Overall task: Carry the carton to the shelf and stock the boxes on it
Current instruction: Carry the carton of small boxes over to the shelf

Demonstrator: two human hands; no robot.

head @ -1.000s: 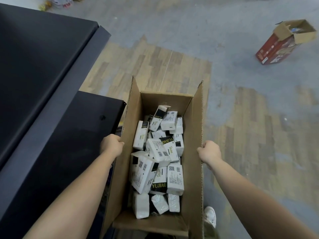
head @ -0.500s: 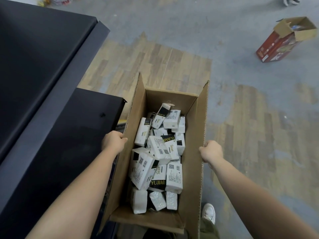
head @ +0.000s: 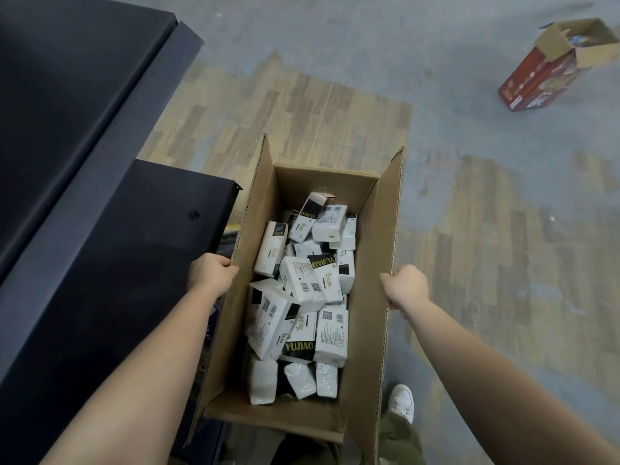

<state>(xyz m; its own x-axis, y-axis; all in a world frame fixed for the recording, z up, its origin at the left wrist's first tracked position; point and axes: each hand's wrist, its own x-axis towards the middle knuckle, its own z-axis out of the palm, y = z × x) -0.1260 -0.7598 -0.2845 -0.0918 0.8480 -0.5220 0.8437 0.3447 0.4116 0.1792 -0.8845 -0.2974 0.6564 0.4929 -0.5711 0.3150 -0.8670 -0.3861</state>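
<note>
An open brown carton [head: 369,250] hangs in front of me, its flaps standing up. Several white and black boxes [head: 303,286] lie jumbled inside it. My left hand [head: 211,275] grips the carton's left wall from outside. On the other side my right hand [head: 407,285] holds the right flap's edge, fingers curled over it. The black shelf [head: 110,250] lies directly to the left, its lower board almost touching the carton.
A higher black shelf top [head: 67,78] fills the upper left. A red carton with open flaps [head: 553,75] lies on the floor at the far right. My white shoe [head: 401,402] shows beneath the carton. Worn wood-pattern floor spreads ahead and to the right.
The carton has shifted slightly away from me and to the right along the shelf's edge. Both hands keep the same hold on its sides.
</note>
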